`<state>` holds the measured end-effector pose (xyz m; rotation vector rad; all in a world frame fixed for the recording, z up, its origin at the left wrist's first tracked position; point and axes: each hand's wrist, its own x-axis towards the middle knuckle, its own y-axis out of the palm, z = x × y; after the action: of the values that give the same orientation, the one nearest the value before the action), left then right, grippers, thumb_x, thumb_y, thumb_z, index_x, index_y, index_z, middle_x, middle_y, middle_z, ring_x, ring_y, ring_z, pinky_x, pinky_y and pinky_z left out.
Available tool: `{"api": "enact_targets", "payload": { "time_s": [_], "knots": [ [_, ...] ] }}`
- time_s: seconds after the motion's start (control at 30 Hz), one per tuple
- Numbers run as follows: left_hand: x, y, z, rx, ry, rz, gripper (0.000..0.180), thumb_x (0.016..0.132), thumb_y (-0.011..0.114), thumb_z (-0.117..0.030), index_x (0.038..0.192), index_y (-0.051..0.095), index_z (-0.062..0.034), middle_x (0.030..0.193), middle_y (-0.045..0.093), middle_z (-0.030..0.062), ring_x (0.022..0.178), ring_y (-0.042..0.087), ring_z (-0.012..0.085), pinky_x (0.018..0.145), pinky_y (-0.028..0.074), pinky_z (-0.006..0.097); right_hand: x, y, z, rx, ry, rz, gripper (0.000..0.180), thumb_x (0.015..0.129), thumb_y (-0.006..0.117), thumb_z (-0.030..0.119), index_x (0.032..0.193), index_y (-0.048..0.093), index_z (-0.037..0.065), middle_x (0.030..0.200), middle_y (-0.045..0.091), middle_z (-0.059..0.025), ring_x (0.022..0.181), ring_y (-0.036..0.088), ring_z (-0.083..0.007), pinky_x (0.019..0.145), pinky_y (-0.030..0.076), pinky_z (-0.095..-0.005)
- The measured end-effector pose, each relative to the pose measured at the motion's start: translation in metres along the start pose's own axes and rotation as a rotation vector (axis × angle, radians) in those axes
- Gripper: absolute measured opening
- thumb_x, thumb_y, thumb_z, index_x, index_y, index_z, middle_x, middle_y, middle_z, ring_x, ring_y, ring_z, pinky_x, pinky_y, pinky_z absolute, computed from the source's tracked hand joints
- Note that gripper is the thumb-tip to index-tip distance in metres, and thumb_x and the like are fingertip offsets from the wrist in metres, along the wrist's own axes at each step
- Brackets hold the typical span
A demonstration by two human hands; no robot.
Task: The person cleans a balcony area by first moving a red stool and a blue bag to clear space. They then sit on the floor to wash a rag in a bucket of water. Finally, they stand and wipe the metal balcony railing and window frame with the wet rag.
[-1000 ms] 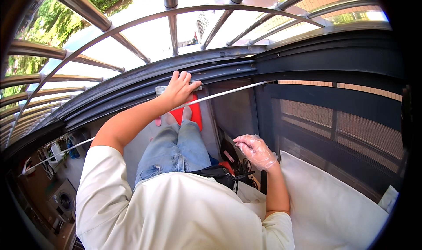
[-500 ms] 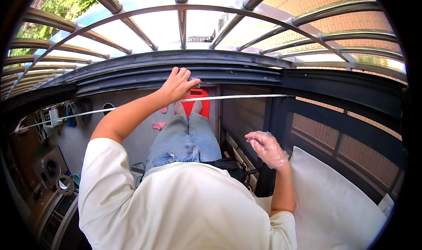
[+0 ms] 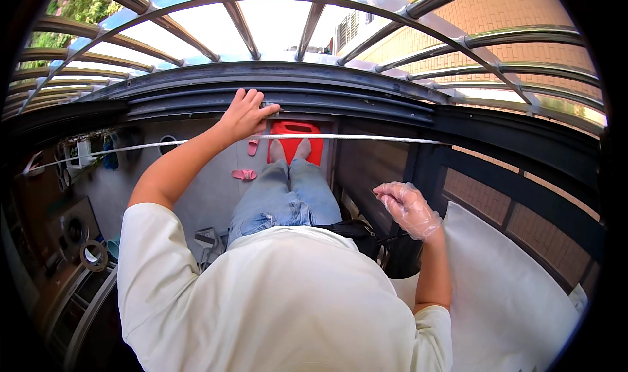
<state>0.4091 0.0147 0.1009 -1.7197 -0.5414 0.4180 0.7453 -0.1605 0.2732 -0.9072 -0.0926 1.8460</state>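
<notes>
My bare left hand (image 3: 244,117) rests on the dark window track (image 3: 327,102), its fingers bent over the metal ledge. A small greyish piece (image 3: 267,105) shows between its thumb and fingers, too hidden to name. My right hand (image 3: 407,210) wears a clear, crinkled plastic glove (image 3: 422,223). It hangs in the air before the dark framed panel on the right, fingers curled together, and nothing shows in them. Below the track a white cord (image 3: 366,137) runs across, passing close to my left wrist.
Metal bars (image 3: 242,28) fence the outside of the window. My feet stand on a red plastic stool (image 3: 296,128), with pink slippers (image 3: 244,174) on the floor beside it. A white sheet-like panel (image 3: 497,293) lies near my right arm. At lower left is a roll of tape (image 3: 93,256).
My left hand has slid leftward along the track, with the greyish piece still under it. The view has shifted, showing more of the slippers; my right hand stays raised and curled.
</notes>
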Motion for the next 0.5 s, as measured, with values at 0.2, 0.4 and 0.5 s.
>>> {"api": "enact_targets", "payload": {
  "time_s": [0.2, 0.4, 0.5],
  "knots": [
    [-0.028, -0.004, 0.023, 0.046, -0.011, -0.004, 0.048, 0.065, 0.067, -0.019, 0.112, 0.054, -0.0237, 0.084, 0.044, 0.0054, 0.085, 0.043, 0.0211, 0.073, 0.031, 0.032, 0.006, 0.002, 0.012, -0.055, 0.004, 0.058, 0.018, 0.084, 0.051, 0.006, 0.099, 0.06, 0.0, 0.086, 0.059, -0.0114, 0.076, 0.053, -0.0238, 0.071, 0.044, -0.0317],
    [-0.058, -0.014, 0.045, 0.078, -0.084, 0.057, 0.046, 0.066, 0.066, -0.019, 0.11, 0.056, -0.0238, 0.083, 0.043, 0.0052, 0.085, 0.041, 0.0203, 0.073, 0.031, 0.032, 0.012, -0.003, 0.03, -0.14, 0.036, 0.141, 0.02, 0.086, 0.049, 0.004, 0.101, 0.059, -0.002, 0.093, 0.06, -0.0114, 0.087, 0.058, -0.0185, 0.078, 0.046, -0.0285],
    [-0.063, -0.012, 0.043, 0.074, -0.095, 0.014, 0.046, 0.066, 0.067, -0.014, 0.109, 0.055, -0.0221, 0.085, 0.042, 0.0051, 0.085, 0.041, 0.0199, 0.073, 0.031, 0.031, 0.017, 0.0, 0.039, -0.165, -0.008, 0.151, 0.019, 0.086, 0.05, 0.006, 0.1, 0.06, 0.0, 0.091, 0.06, -0.0122, 0.084, 0.056, -0.0225, 0.076, 0.045, -0.0303]
  ]
}}
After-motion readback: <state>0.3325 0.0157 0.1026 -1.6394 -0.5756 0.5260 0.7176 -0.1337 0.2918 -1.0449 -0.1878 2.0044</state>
